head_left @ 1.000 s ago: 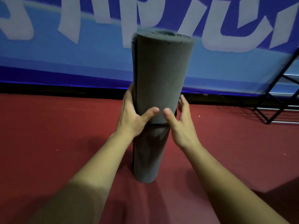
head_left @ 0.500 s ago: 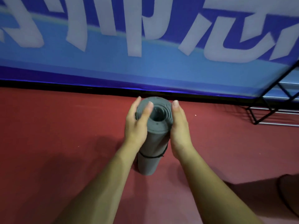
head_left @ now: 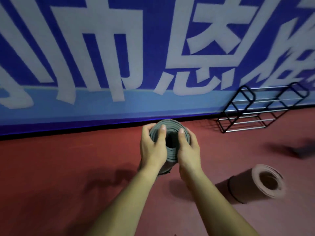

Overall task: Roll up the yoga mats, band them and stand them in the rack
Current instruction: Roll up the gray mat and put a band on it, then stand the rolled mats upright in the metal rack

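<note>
1. Position. The grey mat (head_left: 170,124) is rolled and stands on end on the red floor (head_left: 68,159), near the floor's far edge below the blue banner (head_left: 102,48). I look down into its open top end.

2. Grip. My left hand (head_left: 152,149) and right hand (head_left: 187,150) clasp the upper part of the roll from opposite sides. The fingers (head_left: 146,130) curl round the outside, and each thumb lies over the top rim toward the hollow core. Both hands are closed on the mat; neither holds anything else.

3. Completed. This mat is rolled. A dark line shows on the roll below my left hand; I judge it to be a band, but it is mostly hidden. A second, pinkish mat (head_left: 255,184) lies on its side at the right of the floor, rolled, with a black band (head_left: 232,189) round it.

4. Remaining. The black wire rack (head_left: 245,106) stands at the far right edge of the floor against the banner, well apart from both mats. Neither mat is in it. Both must be carried over and stood inside.
</note>
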